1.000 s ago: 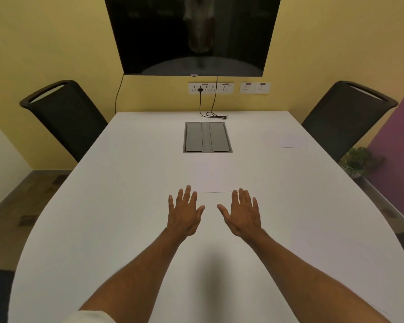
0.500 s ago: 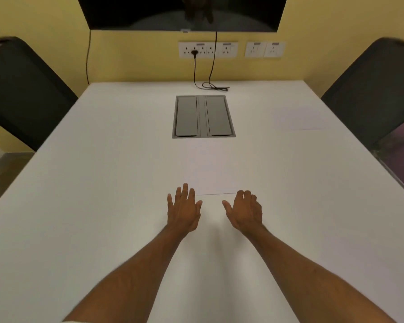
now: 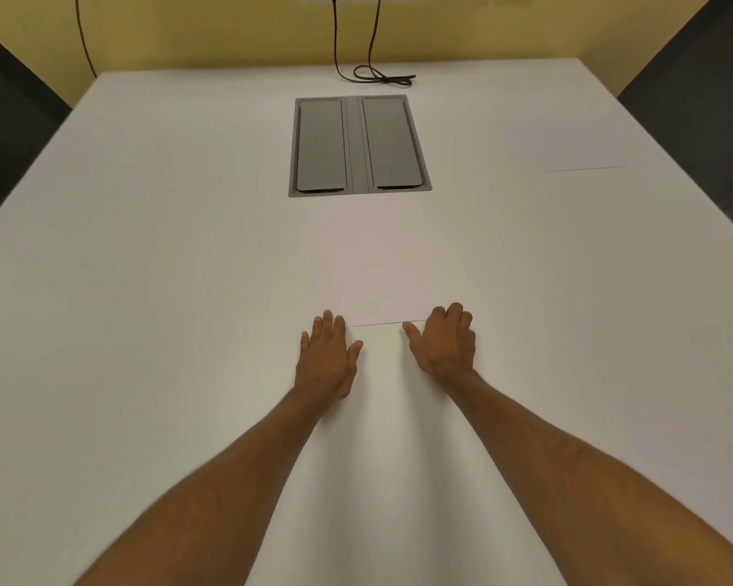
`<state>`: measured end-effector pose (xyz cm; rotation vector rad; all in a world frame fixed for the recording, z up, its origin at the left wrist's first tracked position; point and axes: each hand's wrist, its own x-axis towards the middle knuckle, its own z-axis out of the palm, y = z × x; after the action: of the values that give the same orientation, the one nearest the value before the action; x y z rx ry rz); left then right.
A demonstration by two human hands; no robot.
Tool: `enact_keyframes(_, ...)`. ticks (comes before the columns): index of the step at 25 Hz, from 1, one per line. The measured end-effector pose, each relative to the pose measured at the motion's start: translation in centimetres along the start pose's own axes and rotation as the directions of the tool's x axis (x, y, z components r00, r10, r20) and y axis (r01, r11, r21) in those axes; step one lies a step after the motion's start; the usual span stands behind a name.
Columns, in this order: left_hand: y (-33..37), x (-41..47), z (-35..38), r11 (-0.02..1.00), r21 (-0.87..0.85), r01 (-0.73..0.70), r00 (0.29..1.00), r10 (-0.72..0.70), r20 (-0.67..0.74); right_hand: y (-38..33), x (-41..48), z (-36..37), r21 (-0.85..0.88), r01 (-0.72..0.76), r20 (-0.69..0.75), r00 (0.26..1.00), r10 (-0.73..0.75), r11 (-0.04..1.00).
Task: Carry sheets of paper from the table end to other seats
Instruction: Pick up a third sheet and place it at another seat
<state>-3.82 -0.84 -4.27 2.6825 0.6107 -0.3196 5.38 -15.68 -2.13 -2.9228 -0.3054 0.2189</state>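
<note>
A white sheet of paper lies flat on the white table, just this side of the grey cable hatch. My left hand rests palm down at the sheet's near left corner, fingers spread and holding nothing. My right hand sits at the near right corner with its fingers curled over the sheet's edge and the thumb stretched along it; whether it grips the paper I cannot tell. A second white sheet lies at the far right, in front of the right chair.
The grey cable hatch is set into the table's middle. A black cable coils at the far edge below the yellow wall. Dark chairs stand at the far left and far right.
My head has tilted down and moved closer to the table, so the screen and sockets left the view. My right hand's fingers have curled at the sheet's near edge; both hands edged forward.
</note>
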Motion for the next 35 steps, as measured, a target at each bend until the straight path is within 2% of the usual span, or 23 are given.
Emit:
enact_keyframes(3, -0.2, -0.1, 0.8, 1.0, -0.015, -0.01, 1.0, 0.01, -0.029, 0.2, 0.2, -0.1, 0.095, -0.03, -0.02, 0.999, 0.033, 0.995)
enact_keyframes(5, -0.1, -0.2, 1.1, 1.0, -0.016, -0.012, 0.999, 0.011, -0.052, 0.2, 0.5, -0.4, 0.25, -0.061, -0.038, 0.997, 0.073, 0.966)
enact_keyframes(7, -0.1, -0.3, 1.4, 1.0, -0.017, -0.012, 0.997, 0.011, -0.07, 0.1, 1.3, -0.8, 0.461, -0.147, -0.035, 0.982, 0.183, 0.875)
enact_keyframes(9, -0.3, -0.4, 1.5, 1.0, -0.016, -0.017, 0.997, 0.016, -0.082, -0.2, 2.2, -1.0, 0.62, -0.274, 0.029, 0.945, 0.327, 0.735)
enact_keyframes(11, -0.3, -0.5, 1.7, 0.999, -0.027, -0.021, 0.995, 0.018, -0.093, -0.4, 2.7, -1.0, 0.678, -0.35, 0.089, 0.912, 0.4, 0.646)
enact_keyframes(13, -0.4, -0.6, 1.7, 0.999, -0.031, -0.022, 0.994, 0.019, -0.105, -0.5, 2.8, -0.8, 0.688, -0.378, 0.112, 0.899, 0.424, 0.62)
enact_keyframes(16, -0.2, -0.7, 1.7, 1.0, -0.019, -0.023, 0.993, 0.021, -0.112, -0.4, 2.5, -0.8, 0.685, -0.361, 0.082, 0.902, 0.424, 0.633)
enact_keyframes(20, -0.2, -0.7, 1.6, 1.0, -0.017, -0.02, 0.995, 0.018, -0.102, -0.4, 1.8, -1.0, 0.527, -0.175, -0.126, 0.952, 0.28, 0.831)
enact_keyframes(23, -0.2, -0.8, 1.6, 1.0, -0.01, -0.018, 0.994, 0.017, -0.109, -0.3, 1.7, -0.8, 0.346, -0.05, -0.194, 0.973, 0.123, 0.937)
enact_keyframes(29, -0.3, -1.0, 1.7, 1.0, 0.002, -0.024, 0.992, 0.024, -0.122, -0.4, 1.7, -0.4, 0.147, 0.054, -0.205, 0.978, -0.023, 0.988)
enact_keyframes(31, -0.5, -1.1, 1.7, 0.999, 0.015, -0.034, 0.99, 0.036, -0.137, -0.4, 1.7, -0.3, 0.212, 0.034, -0.195, 0.981, 0.008, 0.977)
enact_keyframes(33, -0.9, -1.4, 1.9, 0.999, 0.037, -0.038, 0.986, 0.043, -0.158, -0.3, 1.8, -0.3, 0.397, -0.094, -0.139, 0.977, 0.161, 0.913)
enact_keyframes(35, -1.2, -1.9, 2.1, 0.998, 0.048, -0.033, 0.983, 0.041, -0.177, 0.0, 2.2, -0.4, 0.537, -0.245, -0.049, 0.946, 0.319, 0.807)
